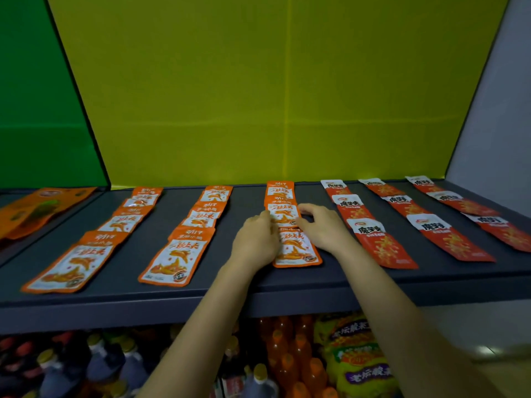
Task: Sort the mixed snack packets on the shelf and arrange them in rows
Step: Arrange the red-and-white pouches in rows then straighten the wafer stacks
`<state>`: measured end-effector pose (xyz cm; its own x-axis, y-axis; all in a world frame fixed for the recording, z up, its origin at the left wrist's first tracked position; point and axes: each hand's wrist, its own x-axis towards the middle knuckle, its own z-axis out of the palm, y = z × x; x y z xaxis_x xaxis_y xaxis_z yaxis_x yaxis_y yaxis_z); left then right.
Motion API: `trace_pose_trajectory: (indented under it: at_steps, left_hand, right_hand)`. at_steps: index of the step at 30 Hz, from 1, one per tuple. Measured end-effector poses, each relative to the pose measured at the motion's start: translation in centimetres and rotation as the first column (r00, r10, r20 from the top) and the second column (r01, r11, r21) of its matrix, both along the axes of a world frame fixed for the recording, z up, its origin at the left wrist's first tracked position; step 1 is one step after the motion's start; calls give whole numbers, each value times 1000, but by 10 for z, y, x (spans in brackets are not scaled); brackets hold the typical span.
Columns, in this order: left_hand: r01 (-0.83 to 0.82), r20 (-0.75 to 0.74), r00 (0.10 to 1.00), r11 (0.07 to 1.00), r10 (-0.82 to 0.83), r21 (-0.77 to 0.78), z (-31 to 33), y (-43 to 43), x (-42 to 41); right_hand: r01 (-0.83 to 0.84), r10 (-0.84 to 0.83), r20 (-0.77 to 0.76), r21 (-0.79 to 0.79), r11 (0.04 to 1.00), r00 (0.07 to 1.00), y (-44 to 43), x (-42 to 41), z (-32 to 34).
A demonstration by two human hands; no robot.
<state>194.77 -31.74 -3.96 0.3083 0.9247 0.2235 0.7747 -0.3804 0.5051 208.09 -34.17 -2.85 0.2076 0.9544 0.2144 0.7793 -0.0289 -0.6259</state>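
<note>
On the dark grey shelf (pixel 247 202) lie six rows of flat snack packets running front to back. Three rows on the left and middle are orange-and-white packets (pixel 176 261), three on the right are red-and-white packets (pixel 379 242). My left hand (pixel 254 241) and my right hand (pixel 323 226) flank the third orange row. Both sets of fingertips touch the edges of its middle orange packet (pixel 283 215). The front packet of that row (pixel 297 249) lies between my wrists, partly hidden by my left hand.
A neighbouring shelf at far left holds larger orange bags (pixel 37 211). Behind the shelf stands a yellow-green back panel (pixel 273 96). Below the shelf edge are bottles with yellow caps (pixel 100 366), orange drink bottles (pixel 290 354) and yellow noodle packs (pixel 356 357).
</note>
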Motion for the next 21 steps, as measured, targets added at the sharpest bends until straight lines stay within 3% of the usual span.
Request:
trace_pose_trajectory:
  at_steps: [10,14,21]
  left_hand:
    - [31,-4,1000,999,-31,18,1,-3,0]
    - [32,61,998,999,-33,13,4,-6,-1]
    - [-99,174,983,961,54,259,17,-17,-38]
  right_hand:
    - [14,-14,55,8,1000,998,2,1,-5]
    - [11,-11,22,31,999,1000,3,2,-4]
    - [-74,48,138,196,978,989,-10,-12,17]
